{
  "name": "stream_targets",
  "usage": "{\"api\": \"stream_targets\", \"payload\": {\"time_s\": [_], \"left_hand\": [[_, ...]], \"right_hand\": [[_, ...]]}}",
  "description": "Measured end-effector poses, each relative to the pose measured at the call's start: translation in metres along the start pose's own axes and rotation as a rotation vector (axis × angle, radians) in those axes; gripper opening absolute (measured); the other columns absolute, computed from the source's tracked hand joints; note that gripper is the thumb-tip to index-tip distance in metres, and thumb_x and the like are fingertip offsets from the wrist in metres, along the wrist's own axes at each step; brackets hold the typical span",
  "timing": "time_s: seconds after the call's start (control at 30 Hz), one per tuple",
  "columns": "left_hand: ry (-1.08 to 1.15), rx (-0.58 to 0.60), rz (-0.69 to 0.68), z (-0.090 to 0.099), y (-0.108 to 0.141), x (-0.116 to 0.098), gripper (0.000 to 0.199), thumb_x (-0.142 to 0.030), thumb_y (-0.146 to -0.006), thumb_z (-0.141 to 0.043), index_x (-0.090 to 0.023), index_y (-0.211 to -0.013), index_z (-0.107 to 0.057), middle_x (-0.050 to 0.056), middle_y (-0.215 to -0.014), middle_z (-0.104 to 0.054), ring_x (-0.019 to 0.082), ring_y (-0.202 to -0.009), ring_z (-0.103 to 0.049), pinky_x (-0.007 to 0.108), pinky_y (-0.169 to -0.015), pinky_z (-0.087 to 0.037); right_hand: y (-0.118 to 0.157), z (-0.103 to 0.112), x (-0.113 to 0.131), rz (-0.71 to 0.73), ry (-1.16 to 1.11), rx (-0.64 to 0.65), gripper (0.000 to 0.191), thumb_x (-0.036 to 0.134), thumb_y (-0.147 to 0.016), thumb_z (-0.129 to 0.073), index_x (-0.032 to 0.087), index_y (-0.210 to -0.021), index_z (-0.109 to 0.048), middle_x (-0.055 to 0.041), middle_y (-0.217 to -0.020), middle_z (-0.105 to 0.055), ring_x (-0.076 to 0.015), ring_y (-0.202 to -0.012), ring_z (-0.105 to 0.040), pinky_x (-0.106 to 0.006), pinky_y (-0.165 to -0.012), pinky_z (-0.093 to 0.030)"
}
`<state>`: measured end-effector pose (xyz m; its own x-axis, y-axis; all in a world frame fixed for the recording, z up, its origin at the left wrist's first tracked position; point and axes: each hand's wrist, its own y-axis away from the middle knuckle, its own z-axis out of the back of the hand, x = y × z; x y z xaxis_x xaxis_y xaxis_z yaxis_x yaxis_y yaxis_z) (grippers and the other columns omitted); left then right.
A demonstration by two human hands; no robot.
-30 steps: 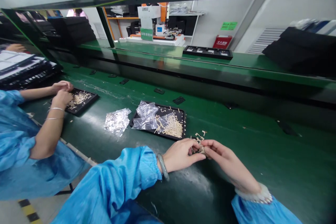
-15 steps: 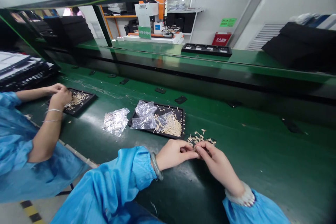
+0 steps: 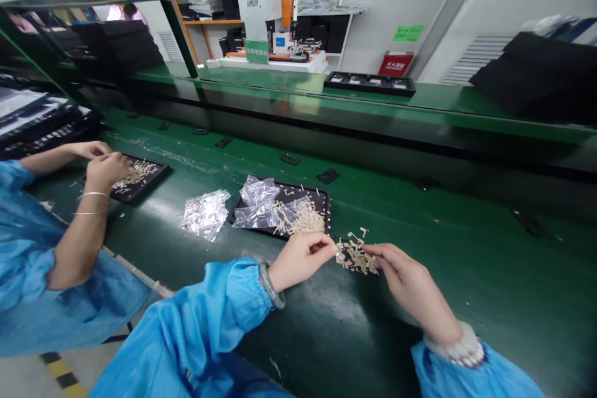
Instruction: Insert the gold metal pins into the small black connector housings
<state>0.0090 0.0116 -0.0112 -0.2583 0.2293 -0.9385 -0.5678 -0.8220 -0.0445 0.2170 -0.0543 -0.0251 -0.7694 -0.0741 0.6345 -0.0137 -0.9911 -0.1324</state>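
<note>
The green bench stretches wide before me, giving me room to keep things apart; its top is smooth, scuffed in places and dully shiny. Just beyond my left hand sits a black tray, shallow and rectangular, its raised rim probably there to stop loose bits straying. Left of it, on the bench, lies a heap of clear bags, crinkled and glinting; more plastic bags rest in the tray's left part, seemingly out of the way.

My right hand is held low, fingertips at the pile, its grip fairly narrow; I cannot tell whether it has hold of anything. My left hand faces it, thumb and forefinger almost together at the pile's left edge, though whether a part is pinched there I cannot tell. I judge them angled inward to work from both sides.

In the tray's right part, pale strips lie tangled, thin and straight. The pile of small parts is on the bench between my hands: flat, angular, beige with dark patches. Smallest, one bent piece lies at its far edge, crisp-cornered
</note>
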Motion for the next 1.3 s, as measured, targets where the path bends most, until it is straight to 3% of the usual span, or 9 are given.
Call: {"api": "stream_targets", "payload": {"time_s": [0.1,0.23,0.37,0.5,0.7,1.0,1.17,1.3], "left_hand": [[0.088,-0.044,0.02,0.006,-0.004,0.003,0.026,-0.035,-0.084,-0.048,-0.014,-0.077,-0.061,0.001,-0.07,-0.059,0.011,-0.065,-0.051,0.022,-0.063,-0.041],[0.21,-0.093,0.037,0.008,-0.004,-0.001,0.025,-0.036,-0.081,-0.052,-0.013,-0.074,-0.059,0.0,-0.067,-0.056,0.01,-0.062,-0.049,0.022,-0.061,-0.04],[0.372,-0.166,0.113,0.012,-0.003,-0.009,0.028,-0.04,-0.079,-0.055,-0.013,-0.071,-0.057,-0.004,-0.054,-0.045,0.005,-0.047,-0.038,0.019,-0.047,-0.032],[0.458,-0.204,0.12,0.019,-0.002,-0.011,0.03,-0.042,-0.077,-0.057,-0.012,-0.073,-0.057,-0.006,-0.052,-0.043,0.004,-0.042,-0.035,0.018,-0.042,-0.029],[0.343,-0.231,-0.034,0.027,-0.001,-0.005,0.024,-0.036,-0.079,-0.058,-0.012,-0.081,-0.062,0.004,-0.076,-0.061,0.013,-0.071,-0.056,0.024,-0.067,-0.048],[-0.13,-0.215,-0.309,0.046,0.001,-0.007,0.022,-0.026,-0.087,-0.047,-0.015,-0.085,-0.066,0.006,-0.084,-0.065,0.016,-0.082,-0.058,0.028,-0.079,-0.046],[0.066,-0.254,-0.167,0.047,-0.002,-0.006,0.022,-0.031,-0.084,-0.051,-0.013,-0.081,-0.064,0.006,-0.078,-0.063,0.015,-0.074,-0.056,0.026,-0.069,-0.046],[0.307,-0.299,0.009,0.048,-0.007,-0.002,0.028,-0.039,-0.078,-0.057,-0.012,-0.075,-0.062,0.0,-0.062,-0.055,0.008,-0.056,-0.047,0.021,-0.055,-0.039]], "right_hand": [[-0.003,0.012,-0.005,-0.001,0.08,-0.005,0.026,0.029,-0.088,-0.037,0.024,-0.103,-0.058,-0.005,-0.11,-0.061,-0.0214,-0.097,-0.059,-0.036,-0.085,-0.045],[-0.005,0.016,0.026,0.018,0.063,-0.101,0.023,0.038,-0.087,-0.044,0.024,-0.095,-0.059,-0.0047,-0.096,-0.065,-0.019,-0.078,-0.062,-0.03,-0.068,-0.049],[-0.01,0.0,0.067,0.172,0.036,-0.133,0.02,0.038,-0.088,-0.045,0.024,-0.087,-0.059,-0.0036,-0.084,-0.065,-0.0153,-0.064,-0.06,-0.026,-0.06,-0.046],[-0.025,-0.02,0.083,0.244,0.071,-0.196,0.019,0.034,-0.089,-0.043,0.023,-0.088,-0.058,-0.0032,-0.086,-0.065,-0.0145,-0.066,-0.061,-0.026,-0.062,-0.045],[-0.04,-0.026,0.083,0.268,0.039,-0.211,0.017,0.031,-0.088,-0.044,0.022,-0.089,-0.059,-0.0039,-0.088,-0.065,-0.0161,-0.075,-0.062,-0.025,-0.066,-0.046],[-0.05,-0.024,0.093,0.32,0.104,-0.188,0.02,0.028,-0.087,-0.044,0.022,-0.085,-0.062,-0.0035,-0.085,-0.067,-0.0147,-0.068,-0.062,-0.024,-0.061,-0.045],[-0.06,-0.027,0.093,0.249,-0.038,-0.174,0.018,0.028,-0.084,-0.045,0.022,-0.078,-0.061,-0.0018,-0.076,-0.065,-0.0134,-0.06,-0.058,-0.024,-0.06,-0.046],[-0.072,-0.026,0.082,0.084,-0.088,-0.196,0.018,0.033,-0.081,-0.048,0.022,-0.078,-0.061,-0.0015,-0.072,-0.066,-0.0162,-0.062,-0.061,-0.025,-0.059,-0.046]]}}
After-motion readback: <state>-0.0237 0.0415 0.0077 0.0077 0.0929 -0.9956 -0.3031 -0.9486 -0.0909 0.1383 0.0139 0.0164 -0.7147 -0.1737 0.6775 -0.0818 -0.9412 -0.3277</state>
